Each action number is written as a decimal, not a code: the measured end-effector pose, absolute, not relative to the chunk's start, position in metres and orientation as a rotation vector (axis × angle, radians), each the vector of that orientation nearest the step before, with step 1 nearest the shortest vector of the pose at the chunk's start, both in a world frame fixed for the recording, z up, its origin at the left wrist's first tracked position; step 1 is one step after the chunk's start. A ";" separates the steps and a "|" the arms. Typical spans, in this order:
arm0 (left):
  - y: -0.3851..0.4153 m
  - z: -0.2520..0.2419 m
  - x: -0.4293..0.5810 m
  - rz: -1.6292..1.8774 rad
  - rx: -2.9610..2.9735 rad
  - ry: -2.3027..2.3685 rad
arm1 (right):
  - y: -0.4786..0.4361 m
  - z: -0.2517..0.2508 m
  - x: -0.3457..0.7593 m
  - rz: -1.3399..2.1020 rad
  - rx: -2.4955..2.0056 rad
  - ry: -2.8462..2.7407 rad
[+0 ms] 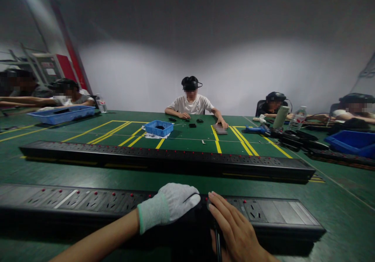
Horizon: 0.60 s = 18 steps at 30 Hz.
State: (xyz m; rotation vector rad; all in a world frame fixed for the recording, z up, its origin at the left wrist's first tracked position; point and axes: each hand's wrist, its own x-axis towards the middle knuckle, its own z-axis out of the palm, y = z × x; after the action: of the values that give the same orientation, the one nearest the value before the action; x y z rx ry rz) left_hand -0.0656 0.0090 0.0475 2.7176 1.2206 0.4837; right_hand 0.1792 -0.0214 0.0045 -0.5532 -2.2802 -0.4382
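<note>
A long black power strip (272,211) with rows of sockets and small red buttons lies across the table's near side. My left hand (172,202), in a white knit glove with a green cuff, rests on its middle, fingers curled and pressed together; what they grip is hidden. Close beside it on the right, my bare right hand (234,225) has its fingertips together over the strip's sockets. A slim, glossy black cord or rod (218,244) runs down between its thumb and fingers; its upper end is hard to make out.
A second black power strip (164,158) lies parallel beyond the first. Farther back are a small blue bin (159,128), a larger blue tray (64,114), a blue-handled tool (256,130) and a blue crate (351,142). A person (191,103) sits opposite handling small parts; others sit at both sides.
</note>
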 end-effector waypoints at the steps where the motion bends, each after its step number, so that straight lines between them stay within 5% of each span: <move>1: 0.009 0.048 -0.066 0.481 2.717 1.221 | -0.022 0.005 0.179 -0.440 -0.555 -2.277; 18: 0.008 0.048 -0.066 0.474 2.718 1.222 | -0.022 0.004 0.180 -0.435 -0.552 -2.279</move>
State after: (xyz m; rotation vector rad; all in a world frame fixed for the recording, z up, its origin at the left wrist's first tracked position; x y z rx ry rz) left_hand -0.0656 0.0075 0.0484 2.7178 1.2223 0.4742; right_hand 0.1803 -0.0224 0.0041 -0.5523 -2.2786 -0.4355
